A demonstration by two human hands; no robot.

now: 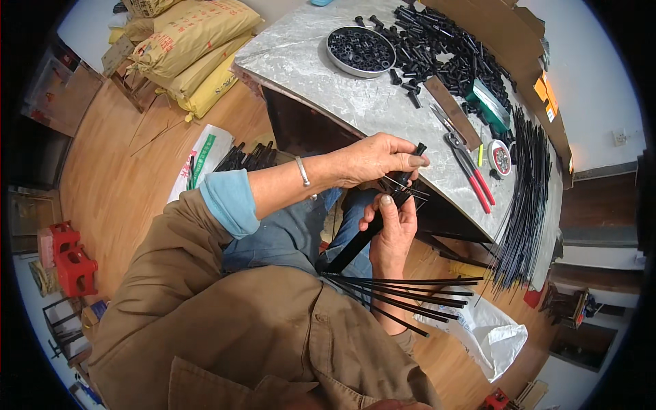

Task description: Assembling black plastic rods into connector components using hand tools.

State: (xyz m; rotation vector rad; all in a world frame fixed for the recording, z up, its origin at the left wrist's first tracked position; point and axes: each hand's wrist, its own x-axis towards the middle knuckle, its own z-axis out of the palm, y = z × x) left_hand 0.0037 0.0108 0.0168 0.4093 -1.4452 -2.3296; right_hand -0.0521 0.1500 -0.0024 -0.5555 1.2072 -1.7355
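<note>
Slanting up from my lap is a black shaft [355, 250], and several black rods [417, 288] fan out from its lower end. My right hand [394, 229] is closed around the shaft near its top, thumb pressed along it. Above, my left hand [381, 158] pinches a black knob-like end piece [419, 148] between thumb and fingers. Thin dark wires [414, 191] stick out sideways between the two hands. Fingers partly hide the joint there, so how the parts fit cannot be made out.
On the grey table [301, 51] lie a pile of black bolt-shaped parts [444, 48], a round tin of small black rings [361, 51], red-handled pliers [471, 171], a small white tub [499, 158] and long black wires [523, 198]. Yellow sacks [195, 41] are stacked at far left.
</note>
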